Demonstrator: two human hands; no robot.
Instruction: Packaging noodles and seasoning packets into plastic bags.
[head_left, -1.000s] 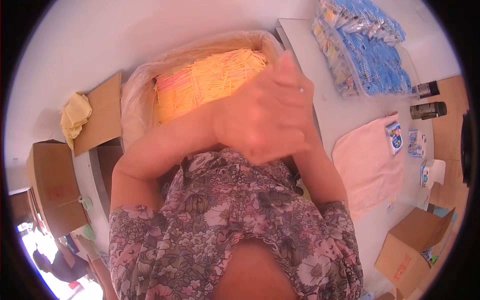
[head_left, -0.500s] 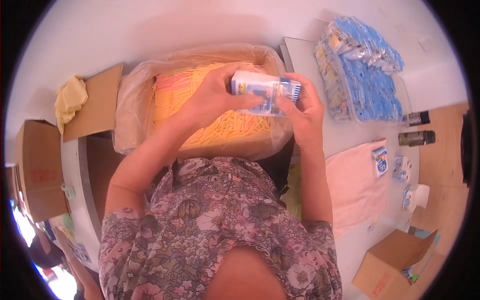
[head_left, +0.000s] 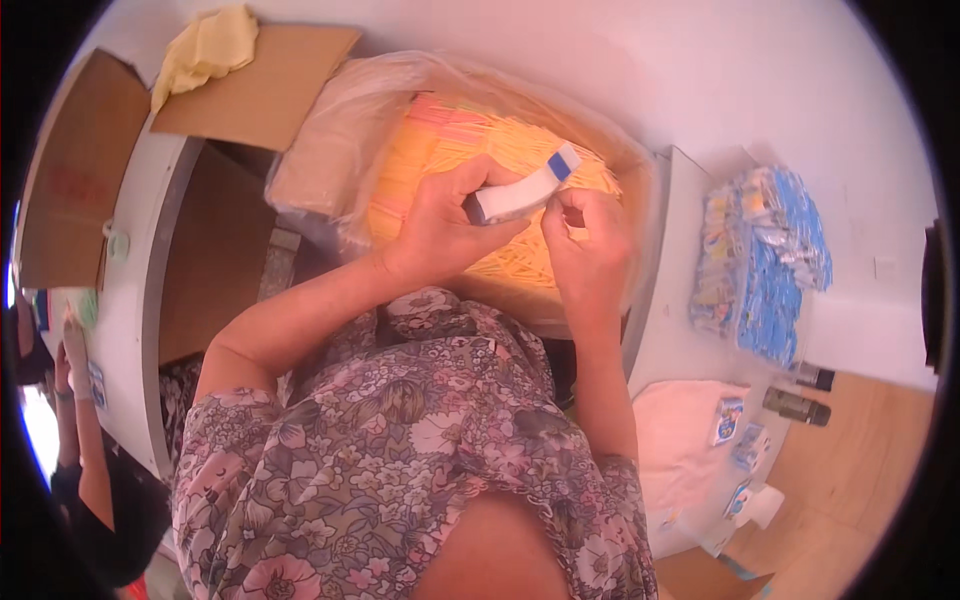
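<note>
My left hand (head_left: 440,225) is closed around a small white-and-blue packet (head_left: 520,193), its fingers along one end. The packet is turned narrow side up and slants up to the right, its blue-striped end free. My right hand (head_left: 593,240) is just right of it, thumb and finger pinched together at the packet's lower edge. What lies in that pinch is too small to make out. Both hands are above a carton lined with clear plastic (head_left: 335,130), filled with thin yellow and pink sticks (head_left: 490,135).
On the right, a clear tub (head_left: 745,300) is heaped with blue packets. Nearer lie a pink cloth (head_left: 680,440), several small packs and a dark bottle (head_left: 797,407). Yellow cloth (head_left: 212,45) rests on a cardboard flap (head_left: 270,85) at left. Another person's arm (head_left: 92,460) shows at the lower left.
The packet has turned from broad face up to narrow side up. My right hand has gone from holding its end to a pinch at its lower edge. The whole view has swung round.
</note>
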